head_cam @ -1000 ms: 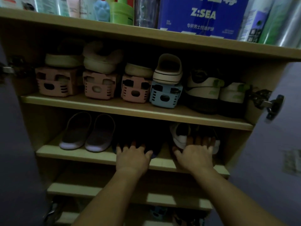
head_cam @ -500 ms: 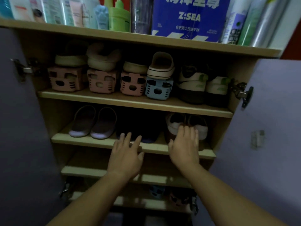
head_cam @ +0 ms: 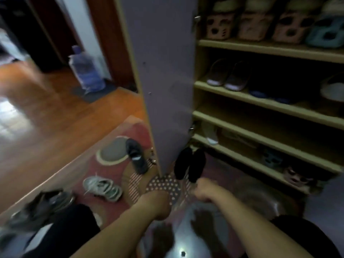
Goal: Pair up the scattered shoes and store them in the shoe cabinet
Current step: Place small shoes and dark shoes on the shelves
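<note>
Now both hands low over the rug (head_cam: 111, 185). Right hand (head_cam: 206, 189) looks closed at heel of black pair (head_cam: 189, 164) by cabinet (head_cam: 260, 86) door; blurry, can't tell if gripped. Left hand (head_cam: 156, 203) grip unclear too. Grey shoes (head_cam: 102, 187) & dark shoe (head_cam: 135, 155) lie apart on rug.

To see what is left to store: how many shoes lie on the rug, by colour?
Black shoes: 2
Dark sneaker with white stripe: 1
Pale grey sneakers: 2
Dark shoes at the lower left: too blurred to count
Total counted: 5
</note>
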The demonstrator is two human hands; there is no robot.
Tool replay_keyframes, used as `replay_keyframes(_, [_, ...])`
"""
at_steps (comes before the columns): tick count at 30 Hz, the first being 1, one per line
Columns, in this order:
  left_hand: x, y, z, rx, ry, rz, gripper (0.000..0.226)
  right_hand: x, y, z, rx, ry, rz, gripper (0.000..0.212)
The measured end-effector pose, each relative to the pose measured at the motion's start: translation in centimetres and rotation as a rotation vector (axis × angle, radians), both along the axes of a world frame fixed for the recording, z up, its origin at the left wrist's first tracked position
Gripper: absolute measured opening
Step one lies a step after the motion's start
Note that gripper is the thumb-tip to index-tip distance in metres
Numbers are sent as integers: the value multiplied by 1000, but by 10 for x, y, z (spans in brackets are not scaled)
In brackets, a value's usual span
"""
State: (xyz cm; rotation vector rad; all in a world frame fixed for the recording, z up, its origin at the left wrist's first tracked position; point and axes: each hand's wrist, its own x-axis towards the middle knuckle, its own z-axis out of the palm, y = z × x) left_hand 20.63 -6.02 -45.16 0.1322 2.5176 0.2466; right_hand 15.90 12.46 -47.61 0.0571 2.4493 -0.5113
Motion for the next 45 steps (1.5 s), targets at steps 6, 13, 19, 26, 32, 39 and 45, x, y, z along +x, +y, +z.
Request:
replay_keyframes(6, [41,-87,-54,-163,-90,58,41,0,-41,-32,214,-23,264,35])
replay_keyframes(13, [35,-130,-47,-3,64,179,36,-18,-125,-42,225,-19,377,28])
replay_keyframes(19, [47,-175,-53,14,-8,276,40,-34,-227,-36,203,9,533,23])
replay_keyframes(26, [66,-201,-70,-58,-24,243,31,-8,-289,-65,30,6,619,22])
replay_keyframes(32, [83,-235,-86,37,-135,516,33,-3,-330,-80,-87,-30,628,37])
replay_keyframes(39, [37,-338,-126,30,-227,859,28,-16,-369,-108,-171,-75,547,29])
replay_keyframes(45, [31,-432,-219,14,-101,1316,72,-49,-382,-167,-102,-85,507,17])
